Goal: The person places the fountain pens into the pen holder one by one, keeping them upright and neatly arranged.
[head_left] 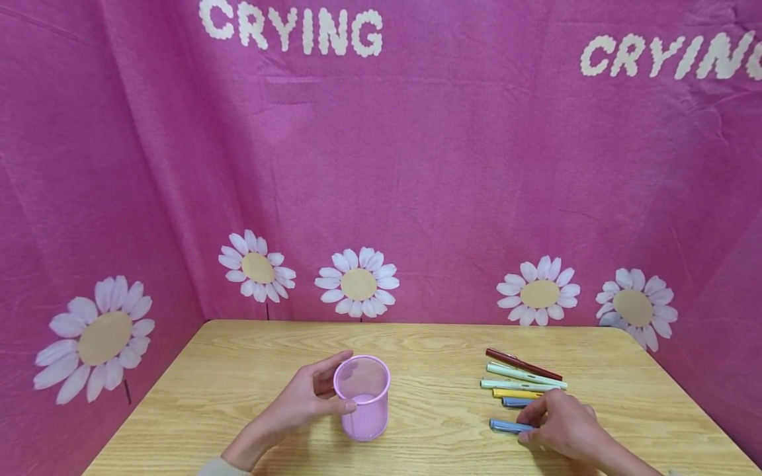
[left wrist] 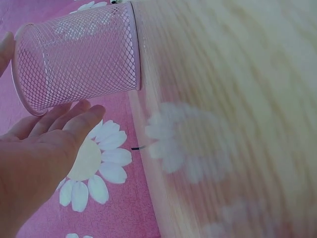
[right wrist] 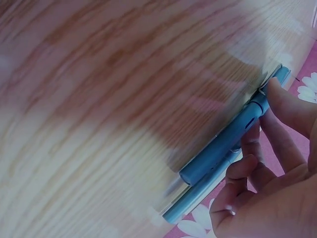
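Observation:
A pink mesh pen holder (head_left: 370, 420) stands upright on the table, its mouth facing up. My left hand (head_left: 303, 400) holds it from the left side, the thumb on the near rim and the fingers round the far side. In the left wrist view, those fingers lie along the mesh wall (left wrist: 79, 54). On the right, my right hand (head_left: 568, 423) pinches a blue pen (head_left: 503, 427) between thumb and fingers. That pen (right wrist: 218, 146) lies low over the wood in the right wrist view, beside a second blue pen (right wrist: 198, 196).
Beyond the right hand lies a loose row of pens: a dark red pen (head_left: 520, 362), two pale green ones, a yellow pen (head_left: 514, 394) and another blue pen (head_left: 516, 402). A pink cloth (head_left: 428, 165) with daisies hangs behind the wooden table (head_left: 434, 370) and at its sides.

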Available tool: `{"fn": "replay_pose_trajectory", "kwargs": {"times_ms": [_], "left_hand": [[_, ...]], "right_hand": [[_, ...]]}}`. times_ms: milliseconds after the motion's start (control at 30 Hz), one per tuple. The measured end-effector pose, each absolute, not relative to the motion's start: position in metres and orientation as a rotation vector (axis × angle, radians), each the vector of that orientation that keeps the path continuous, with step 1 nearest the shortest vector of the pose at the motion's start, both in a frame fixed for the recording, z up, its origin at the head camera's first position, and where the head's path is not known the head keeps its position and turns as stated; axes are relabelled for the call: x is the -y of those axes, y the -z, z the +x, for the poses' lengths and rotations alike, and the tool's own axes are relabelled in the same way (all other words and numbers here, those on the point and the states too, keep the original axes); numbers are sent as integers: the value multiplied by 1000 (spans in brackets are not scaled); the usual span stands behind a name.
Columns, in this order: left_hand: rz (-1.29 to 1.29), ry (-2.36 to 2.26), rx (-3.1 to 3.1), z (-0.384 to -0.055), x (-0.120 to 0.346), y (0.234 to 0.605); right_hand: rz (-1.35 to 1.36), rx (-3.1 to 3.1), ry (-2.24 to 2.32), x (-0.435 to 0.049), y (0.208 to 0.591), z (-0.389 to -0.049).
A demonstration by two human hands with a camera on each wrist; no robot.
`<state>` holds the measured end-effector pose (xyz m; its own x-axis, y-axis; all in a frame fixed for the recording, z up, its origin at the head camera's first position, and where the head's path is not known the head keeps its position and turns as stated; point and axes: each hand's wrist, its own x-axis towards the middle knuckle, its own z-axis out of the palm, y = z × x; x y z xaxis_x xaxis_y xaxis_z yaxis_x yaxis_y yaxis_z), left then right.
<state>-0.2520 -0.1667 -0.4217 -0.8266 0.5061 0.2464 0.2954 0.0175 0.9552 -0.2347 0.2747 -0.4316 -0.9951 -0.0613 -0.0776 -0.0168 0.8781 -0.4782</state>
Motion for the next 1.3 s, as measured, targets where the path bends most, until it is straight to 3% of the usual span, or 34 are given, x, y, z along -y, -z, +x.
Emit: {"fn": "replay_pose_trajectory", "kwargs": {"times_ms": [1300], "left_hand": [[811,-1904,-2117,-250,167,418]], "right_hand": [[-285,-2955,992,-260,404,-227]]}}
